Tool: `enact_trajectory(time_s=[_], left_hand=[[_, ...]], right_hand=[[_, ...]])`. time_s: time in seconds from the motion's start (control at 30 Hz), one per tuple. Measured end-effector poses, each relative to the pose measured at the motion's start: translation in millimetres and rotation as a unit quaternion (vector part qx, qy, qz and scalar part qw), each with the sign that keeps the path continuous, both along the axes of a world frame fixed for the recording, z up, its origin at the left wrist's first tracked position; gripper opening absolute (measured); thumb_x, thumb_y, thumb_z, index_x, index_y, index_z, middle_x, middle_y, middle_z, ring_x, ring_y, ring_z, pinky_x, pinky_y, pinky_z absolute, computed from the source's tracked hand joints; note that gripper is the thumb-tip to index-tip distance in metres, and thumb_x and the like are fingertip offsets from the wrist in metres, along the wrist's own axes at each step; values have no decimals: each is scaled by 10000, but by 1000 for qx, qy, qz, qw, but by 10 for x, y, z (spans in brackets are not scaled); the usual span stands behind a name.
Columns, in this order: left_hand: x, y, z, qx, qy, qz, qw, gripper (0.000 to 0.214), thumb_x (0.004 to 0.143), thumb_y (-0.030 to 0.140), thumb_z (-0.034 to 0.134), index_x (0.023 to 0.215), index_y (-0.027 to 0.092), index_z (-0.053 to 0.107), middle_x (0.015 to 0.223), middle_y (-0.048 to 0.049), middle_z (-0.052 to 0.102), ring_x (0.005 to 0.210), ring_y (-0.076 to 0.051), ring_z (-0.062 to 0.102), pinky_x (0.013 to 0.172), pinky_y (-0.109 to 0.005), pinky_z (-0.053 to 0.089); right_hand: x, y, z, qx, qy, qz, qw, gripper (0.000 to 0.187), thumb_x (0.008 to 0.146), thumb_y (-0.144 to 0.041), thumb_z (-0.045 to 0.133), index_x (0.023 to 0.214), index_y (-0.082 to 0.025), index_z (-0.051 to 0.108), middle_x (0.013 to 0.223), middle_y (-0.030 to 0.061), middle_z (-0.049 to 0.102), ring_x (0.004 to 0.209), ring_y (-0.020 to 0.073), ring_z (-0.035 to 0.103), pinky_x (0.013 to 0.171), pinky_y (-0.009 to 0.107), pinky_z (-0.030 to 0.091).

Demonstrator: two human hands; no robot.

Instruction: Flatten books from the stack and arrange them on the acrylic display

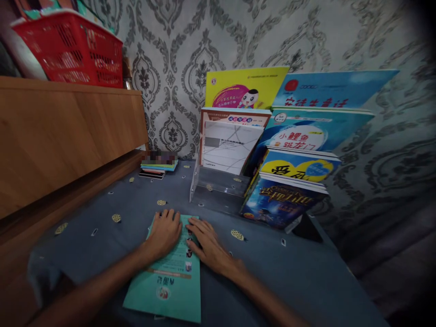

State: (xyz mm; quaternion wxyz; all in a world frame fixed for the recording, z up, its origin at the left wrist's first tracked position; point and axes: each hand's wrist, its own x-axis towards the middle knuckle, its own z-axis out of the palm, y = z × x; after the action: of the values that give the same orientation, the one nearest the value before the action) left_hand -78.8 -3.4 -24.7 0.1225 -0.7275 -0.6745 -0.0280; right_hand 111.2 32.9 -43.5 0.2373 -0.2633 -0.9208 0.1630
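A green book point(180, 295) lies flat on the blue patterned cloth, its printed title upside down from where I look. My left hand point(165, 231) rests on the far left part of its cover, fingers stretched forward. On the book's far right edge lies my right hand point(209, 245), palm down with the fingers extended. Neither hand grips anything. Beyond them stands a clear acrylic rack point(218, 188) holding upright books, among them a white book point(228, 147) on the left and a dark blue book point(282, 202) at the front right.
A small stack of books point(158, 164) lies at the back left by the wall. To the left a wooden cabinet point(71, 136) rises beside the cloth, with a red basket point(75, 50) on top. Taller yellow point(265, 79) and blue books point(334, 88) stand against the wallpaper.
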Motion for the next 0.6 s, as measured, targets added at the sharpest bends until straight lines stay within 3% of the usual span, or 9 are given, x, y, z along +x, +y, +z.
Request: enact_trajectory(time_s=[0.23, 0.6], left_hand=[[216, -86, 27, -3, -7, -46, 999, 301, 1007, 288, 350, 1099, 167, 610, 1048, -142, 608, 985, -301, 534, 846, -461, 421], [588, 7, 32, -13, -29, -113, 993, 255, 1014, 262, 358, 1079, 168, 585, 1057, -118, 579, 986, -286, 509, 855, -446, 440]], right_hand=[[152, -49, -15, -12, -1, -16, 1000, 438, 971, -304, 497, 1396, -204, 534, 1481, 136, 516, 1410, 270, 431, 1179, 534, 331], [558, -82, -108, -8, -18, -54, 998, 478, 990, -361, 477, 1440, -203, 500, 1497, 127, 499, 1409, 269, 438, 1172, 532, 358]])
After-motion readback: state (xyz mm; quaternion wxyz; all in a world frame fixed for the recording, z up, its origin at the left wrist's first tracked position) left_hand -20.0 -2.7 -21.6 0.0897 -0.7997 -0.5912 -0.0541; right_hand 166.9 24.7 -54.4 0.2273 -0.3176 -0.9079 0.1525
